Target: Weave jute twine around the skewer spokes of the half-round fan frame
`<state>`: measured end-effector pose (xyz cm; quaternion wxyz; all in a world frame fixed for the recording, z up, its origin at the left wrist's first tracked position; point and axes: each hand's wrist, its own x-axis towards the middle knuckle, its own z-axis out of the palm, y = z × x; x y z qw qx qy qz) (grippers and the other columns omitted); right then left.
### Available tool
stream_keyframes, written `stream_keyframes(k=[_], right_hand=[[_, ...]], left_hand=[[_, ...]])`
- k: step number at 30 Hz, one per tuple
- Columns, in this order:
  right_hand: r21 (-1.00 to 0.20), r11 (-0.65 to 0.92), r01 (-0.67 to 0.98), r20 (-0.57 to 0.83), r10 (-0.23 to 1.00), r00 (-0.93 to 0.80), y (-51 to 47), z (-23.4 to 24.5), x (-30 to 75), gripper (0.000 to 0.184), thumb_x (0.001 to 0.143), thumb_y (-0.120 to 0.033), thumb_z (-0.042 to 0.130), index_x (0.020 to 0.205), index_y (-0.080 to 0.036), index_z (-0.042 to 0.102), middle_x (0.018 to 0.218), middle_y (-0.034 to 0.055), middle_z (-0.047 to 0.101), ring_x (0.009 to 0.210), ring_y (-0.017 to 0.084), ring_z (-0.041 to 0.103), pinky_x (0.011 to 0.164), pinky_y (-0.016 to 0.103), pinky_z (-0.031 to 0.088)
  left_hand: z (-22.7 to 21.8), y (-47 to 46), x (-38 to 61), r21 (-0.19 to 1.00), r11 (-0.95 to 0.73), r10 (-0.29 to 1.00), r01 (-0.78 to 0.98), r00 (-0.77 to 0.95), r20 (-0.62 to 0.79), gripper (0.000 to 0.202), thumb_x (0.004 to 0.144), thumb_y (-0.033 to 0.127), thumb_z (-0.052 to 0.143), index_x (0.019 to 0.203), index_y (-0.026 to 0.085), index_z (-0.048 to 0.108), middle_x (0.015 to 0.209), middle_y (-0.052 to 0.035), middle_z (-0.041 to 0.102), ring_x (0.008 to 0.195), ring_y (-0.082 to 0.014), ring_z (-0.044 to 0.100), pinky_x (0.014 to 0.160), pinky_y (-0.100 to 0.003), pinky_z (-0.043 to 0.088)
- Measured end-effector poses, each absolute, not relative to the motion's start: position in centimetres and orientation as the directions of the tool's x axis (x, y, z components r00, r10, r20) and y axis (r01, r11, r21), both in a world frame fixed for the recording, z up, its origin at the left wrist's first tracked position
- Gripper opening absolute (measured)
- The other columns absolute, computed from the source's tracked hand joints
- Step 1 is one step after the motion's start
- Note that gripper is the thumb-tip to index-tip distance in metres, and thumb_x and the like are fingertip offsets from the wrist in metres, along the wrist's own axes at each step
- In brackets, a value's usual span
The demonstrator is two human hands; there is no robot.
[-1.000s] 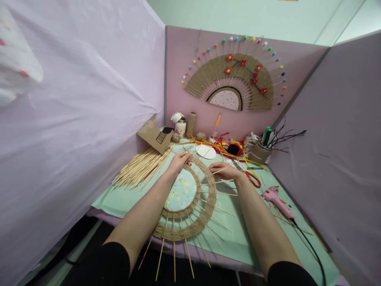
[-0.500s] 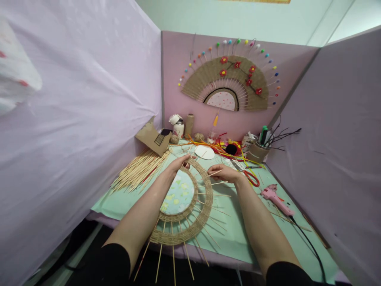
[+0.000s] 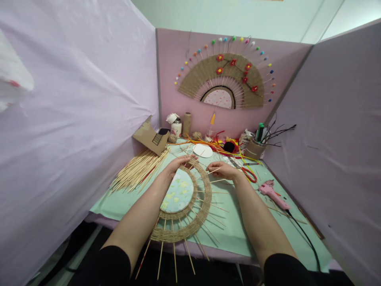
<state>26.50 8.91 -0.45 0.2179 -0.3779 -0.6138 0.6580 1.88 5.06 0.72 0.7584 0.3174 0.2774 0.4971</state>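
Observation:
A half-round woven fan (image 3: 206, 206) is tilted over the table's front edge, its thin sticks spreading out past a band of brown twine. At its core sits a pale blue fabric half-disc (image 3: 179, 191) with yellow-green patches, edged by a narrower twine band. My left hand (image 3: 180, 162) grips the fan's upper end, fingers partly hidden behind it. Just right of the outer band, my right hand (image 3: 222, 170) is closed in a pinch beside the upper sticks; what lies between its fingertips is too small to make out.
Loose bamboo sticks (image 3: 139, 169) lie left beside a cardboard piece (image 3: 151, 136). Red-handled scissors (image 3: 249, 174) and a pink glue gun (image 3: 274, 195) with a cord lie right. Behind are a white oval (image 3: 203, 150), coloured pipe cleaners and a pot of twigs (image 3: 254, 149). A finished fan (image 3: 253, 89) hangs on the back panel.
The whole view has shifted slightly. Both hands keep nearly the same pose on and beside the fan, with the right fingers still pinched near the upper sticks.

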Motion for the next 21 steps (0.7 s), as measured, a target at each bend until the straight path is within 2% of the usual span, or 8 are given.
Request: stream_keyframes(k=[5, 9, 14, 17, 21], right_hand=[[-0.99, -0.131, 0.045, -0.134, 0.82, -0.557, 9.2, -0.3, 26.7, 0.035, 0.06, -0.038, 0.078, 0.081, -0.014, 0.065, 0.058, -0.0044, 0.047, 0.051, 0.006, 0.038, 0.049, 0.021, 0.028], [-0.996, -0.03, -0.08, 0.001, 0.935, -0.356, 9.9, -0.3, 26.3, 0.035, 0.058, -0.042, 0.077, 0.073, -0.017, 0.057, 0.057, -0.0048, 0.046, 0.048, 0.005, 0.036, 0.046, 0.021, 0.024], [-0.987, 0.157, -0.016, 0.157, 0.967, -0.202, 10.1, 0.3, 25.8, 0.037, 0.063, -0.05, 0.071, 0.067, -0.018, 0.053, 0.056, -0.0039, 0.045, 0.046, 0.006, 0.034, 0.045, 0.023, 0.023], [-0.981, 0.194, 0.027, 0.181, 0.953, -0.243, 9.2, 1.1, 26.4, 0.036, 0.067, -0.051, 0.068, 0.07, -0.018, 0.055, 0.055, -0.0042, 0.043, 0.046, 0.006, 0.032, 0.045, 0.023, 0.021], [-0.982, 0.166, 0.087, 0.129, 0.936, -0.326, 7.6, 1.4, 27.9, 0.038, 0.074, -0.055, 0.06, 0.074, -0.016, 0.059, 0.055, -0.0042, 0.041, 0.047, 0.007, 0.031, 0.045, 0.024, 0.02]], left_hand=[[0.5, 5.1, 1.8, 0.754, 0.307, 0.927, -0.58, 0.363, -0.098, 0.018, 0.076, 0.004, 0.056, 0.09, 0.008, 0.067, 0.094, -0.013, 0.071, 0.089, -0.0221, 0.068, 0.091, -0.035, 0.047], [0.6, 5.1, 1.9, 0.75, 0.32, 0.923, -0.578, 0.369, -0.109, 0.018, 0.076, 0.003, 0.055, 0.09, 0.006, 0.066, 0.093, -0.0152, 0.071, 0.089, -0.0227, 0.068, 0.091, -0.035, 0.048], [0.7, 5.0, 2.0, 0.755, 0.323, 0.93, -0.57, 0.34, -0.141, 0.016, 0.075, 0.003, 0.055, 0.086, 0.006, 0.067, 0.088, -0.0156, 0.071, 0.086, -0.0226, 0.068, 0.089, -0.035, 0.049], [0.8, 4.8, 1.9, 0.754, 0.334, 0.927, -0.566, 0.34, -0.156, 0.016, 0.075, 0.005, 0.057, 0.088, 0.009, 0.066, 0.09, -0.0131, 0.07, 0.085, -0.0225, 0.067, 0.087, -0.039, 0.05], [1.5, 4.0, 1.5, 0.753, 0.344, 0.903, -0.561, 0.416, -0.102, 0.02, 0.075, 0.013, 0.062, 0.095, 0.014, 0.064, 0.101, -0.0118, 0.068, 0.09, -0.0232, 0.065, 0.088, -0.046, 0.048]])
